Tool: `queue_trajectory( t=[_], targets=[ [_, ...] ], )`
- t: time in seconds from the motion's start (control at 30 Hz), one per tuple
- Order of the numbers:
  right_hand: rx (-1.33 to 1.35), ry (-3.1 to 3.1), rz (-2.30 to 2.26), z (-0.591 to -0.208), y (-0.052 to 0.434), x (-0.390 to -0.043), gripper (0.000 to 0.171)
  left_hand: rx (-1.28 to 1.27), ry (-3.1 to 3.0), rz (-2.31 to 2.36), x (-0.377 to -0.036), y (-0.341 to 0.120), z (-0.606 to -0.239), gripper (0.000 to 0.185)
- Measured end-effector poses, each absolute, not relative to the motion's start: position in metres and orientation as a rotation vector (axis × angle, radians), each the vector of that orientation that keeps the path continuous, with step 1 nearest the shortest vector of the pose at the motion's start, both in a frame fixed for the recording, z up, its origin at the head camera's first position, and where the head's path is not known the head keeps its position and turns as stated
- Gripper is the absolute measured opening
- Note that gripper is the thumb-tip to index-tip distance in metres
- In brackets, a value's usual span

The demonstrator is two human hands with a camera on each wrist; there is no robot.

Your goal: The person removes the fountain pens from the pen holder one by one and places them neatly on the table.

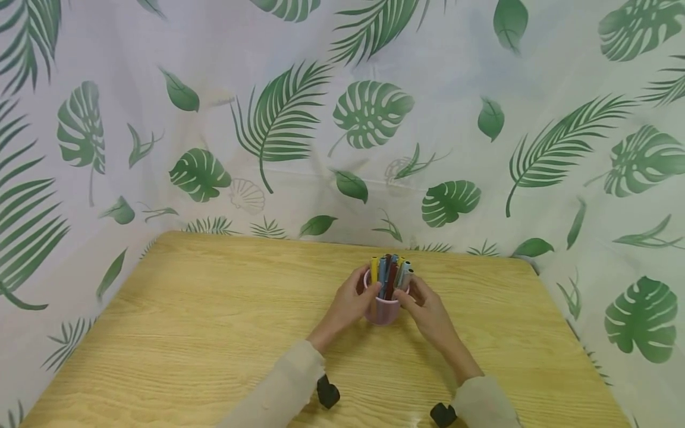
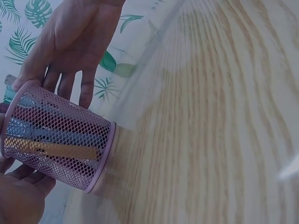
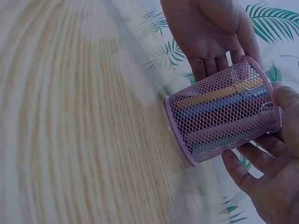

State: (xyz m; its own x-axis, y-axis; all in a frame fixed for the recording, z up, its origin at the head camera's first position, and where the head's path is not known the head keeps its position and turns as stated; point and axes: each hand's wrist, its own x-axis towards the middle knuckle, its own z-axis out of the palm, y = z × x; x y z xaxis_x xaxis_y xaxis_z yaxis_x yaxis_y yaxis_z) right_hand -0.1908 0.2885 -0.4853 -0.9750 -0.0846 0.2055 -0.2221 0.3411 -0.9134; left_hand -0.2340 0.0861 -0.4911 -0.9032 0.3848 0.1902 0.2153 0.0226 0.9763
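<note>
A pink mesh pen holder [image 1: 382, 313] stands upright toward the back of the wooden table, its base seemingly on the tabletop. Several pens [image 1: 390, 279] in yellow, blue, dark red and grey fill it, caps above the rim. My left hand [image 1: 349, 304] grips the holder from the left, thumb at the rim and fingers around the outside. From the other side my right hand [image 1: 430, 312] holds it the same way. The left wrist view shows the mesh wall [image 2: 60, 135] close up between both hands; in the right wrist view my right fingers [image 3: 238, 172] lie beside the mesh.
The wood-grain table [image 1: 214, 309] spreads out on both sides of the holder. Behind it hangs a white cloth [image 1: 299, 196] printed with green leaves, which also runs along the left and right sides. Black wrist-camera mounts [image 1: 327, 392] sit near both sleeves.
</note>
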Motion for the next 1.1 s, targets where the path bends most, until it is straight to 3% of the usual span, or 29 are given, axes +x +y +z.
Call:
queue_trajectory(
  t=[0.57,1.1],
  targets=[
    [0.309,-2.491,1.652,-0.485,0.273,-0.19,0.05,0.802,2.056,1.978,-0.237,0.06,-0.491,0.058],
    [0.362,-2.496,1.645,-0.484,0.238,-0.186,0.047,0.778,2.017,1.892,-0.232,0.02,-0.491,0.06]
  ],
)
